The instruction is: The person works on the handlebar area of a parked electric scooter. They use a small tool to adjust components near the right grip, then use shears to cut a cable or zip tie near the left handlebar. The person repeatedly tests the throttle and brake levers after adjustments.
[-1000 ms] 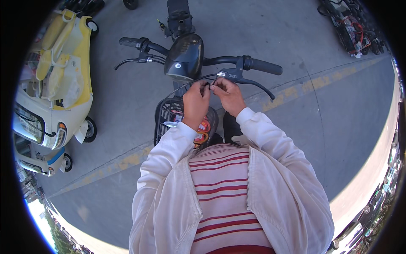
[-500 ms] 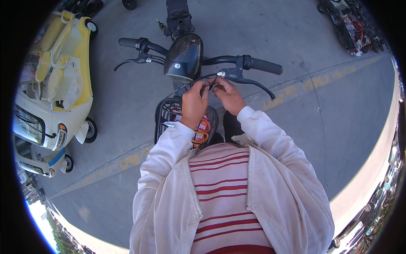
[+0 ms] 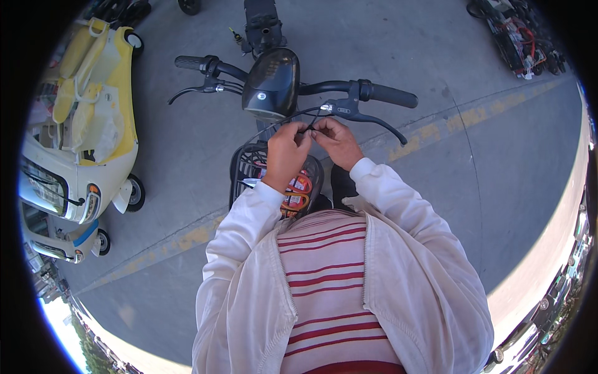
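Note:
Both hands meet in front of a two-wheeler's dark, rounded headlight housing (image 3: 271, 81). My left hand (image 3: 286, 153) is closed in a pinch, its fingertips on a thin black cable (image 3: 316, 117). Right beside it, my right hand (image 3: 338, 143) pinches the same thin black strand, thumb and forefinger together. The strand runs up toward the silver fitting of the brake lever (image 3: 379, 121) on the right side of the handlebar (image 3: 327, 88). Exactly what sits between the fingertips is mostly hidden. Below my left hand is a black wire basket (image 3: 235, 171) holding red and orange items (image 3: 299, 190).
A yellow and white small vehicle (image 3: 112, 134) stands at the left, with another white and blue one (image 3: 68, 243) nearer. At the far right lies a dark heap of parts with red wires (image 3: 523, 43). A worn yellow line (image 3: 430, 132) crosses the grey floor.
My right fingertips have closed in toward the left ones, and the raised forefinger has come down onto the strand. My left hand stays almost in place.

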The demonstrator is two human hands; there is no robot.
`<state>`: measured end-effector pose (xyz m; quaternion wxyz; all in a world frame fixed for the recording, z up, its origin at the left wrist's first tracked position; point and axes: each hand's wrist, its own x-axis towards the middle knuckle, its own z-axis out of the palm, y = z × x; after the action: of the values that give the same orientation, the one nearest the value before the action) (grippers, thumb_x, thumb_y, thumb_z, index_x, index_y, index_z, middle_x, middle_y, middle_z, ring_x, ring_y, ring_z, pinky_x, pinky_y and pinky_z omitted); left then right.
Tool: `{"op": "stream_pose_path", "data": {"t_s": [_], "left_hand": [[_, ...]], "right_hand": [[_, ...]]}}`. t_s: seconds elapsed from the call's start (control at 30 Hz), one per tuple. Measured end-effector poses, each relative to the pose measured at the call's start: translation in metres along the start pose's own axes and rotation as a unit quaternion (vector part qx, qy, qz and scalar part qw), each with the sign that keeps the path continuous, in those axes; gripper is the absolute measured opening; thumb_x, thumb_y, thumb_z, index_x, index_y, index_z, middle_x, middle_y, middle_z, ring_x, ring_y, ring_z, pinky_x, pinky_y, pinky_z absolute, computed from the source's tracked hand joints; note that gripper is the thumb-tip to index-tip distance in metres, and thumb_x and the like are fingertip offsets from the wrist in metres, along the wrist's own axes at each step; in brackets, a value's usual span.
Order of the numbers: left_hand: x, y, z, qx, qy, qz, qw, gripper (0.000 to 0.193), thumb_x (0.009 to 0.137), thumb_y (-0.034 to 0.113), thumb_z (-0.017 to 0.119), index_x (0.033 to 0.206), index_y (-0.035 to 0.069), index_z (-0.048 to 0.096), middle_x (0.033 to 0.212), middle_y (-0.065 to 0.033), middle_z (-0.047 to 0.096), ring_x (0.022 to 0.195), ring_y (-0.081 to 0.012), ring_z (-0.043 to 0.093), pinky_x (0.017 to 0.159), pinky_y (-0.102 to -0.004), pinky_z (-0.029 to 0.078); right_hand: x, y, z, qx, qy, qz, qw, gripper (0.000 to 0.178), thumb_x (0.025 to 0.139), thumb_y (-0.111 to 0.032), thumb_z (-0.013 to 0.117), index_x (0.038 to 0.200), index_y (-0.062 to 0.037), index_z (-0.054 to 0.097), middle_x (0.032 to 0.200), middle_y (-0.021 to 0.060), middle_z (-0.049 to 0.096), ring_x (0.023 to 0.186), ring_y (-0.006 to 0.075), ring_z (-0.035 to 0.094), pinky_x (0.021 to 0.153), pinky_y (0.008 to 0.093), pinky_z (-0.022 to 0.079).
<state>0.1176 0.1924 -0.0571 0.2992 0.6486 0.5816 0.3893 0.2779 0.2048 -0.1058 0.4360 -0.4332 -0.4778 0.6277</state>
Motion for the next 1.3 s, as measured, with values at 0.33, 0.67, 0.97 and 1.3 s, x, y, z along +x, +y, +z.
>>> {"op": "stream_pose_path", "data": {"t_s": [0.33,0.67,0.97,1.3], "left_hand": [[0.001,-0.008,0.014,-0.046,0.015,-0.060,0.997,0.013,0.089,0.006,0.069,0.099,-0.003,0.070,0.087,-0.0116,0.073,0.074,-0.0140,0.070,0.067,-0.0291,0.055],[-0.004,-0.021,-0.004,-0.050,-0.013,0.118,0.992,0.018,0.089,0.000,0.064,0.107,0.001,0.068,0.105,-0.0153,0.071,0.093,-0.0297,0.071,0.079,-0.0346,0.056],[-0.011,-0.014,0.006,-0.001,0.017,0.073,0.997,0.023,0.083,-0.005,0.069,0.105,0.003,0.066,0.103,-0.0148,0.070,0.093,-0.0305,0.071,0.080,-0.0353,0.056],[-0.011,-0.017,0.017,-0.073,0.048,0.004,0.996,0.011,0.091,0.005,0.070,0.100,-0.001,0.068,0.092,-0.0097,0.072,0.080,-0.0143,0.069,0.073,-0.0275,0.055]], "right_hand": [[-0.012,0.000,0.013,-0.131,0.105,-0.050,0.984,0.013,0.087,-0.007,0.072,0.095,0.0012,0.065,0.089,0.0086,0.064,0.075,0.0145,0.061,0.068,0.0290,0.051],[-0.019,-0.008,0.024,-0.113,0.123,-0.054,0.984,0.011,0.089,-0.007,0.070,0.094,0.0015,0.066,0.087,0.0060,0.064,0.075,0.0122,0.060,0.069,0.0275,0.050],[-0.020,-0.012,0.025,-0.077,0.101,-0.004,0.992,0.018,0.090,-0.011,0.070,0.102,0.0026,0.068,0.092,0.0065,0.067,0.077,0.0106,0.059,0.070,0.0276,0.050],[-0.012,-0.033,0.020,0.001,0.104,0.033,0.994,0.017,0.100,-0.014,0.060,0.112,-0.0021,0.064,0.096,0.0020,0.065,0.085,0.0094,0.060,0.075,0.0248,0.050]]}}
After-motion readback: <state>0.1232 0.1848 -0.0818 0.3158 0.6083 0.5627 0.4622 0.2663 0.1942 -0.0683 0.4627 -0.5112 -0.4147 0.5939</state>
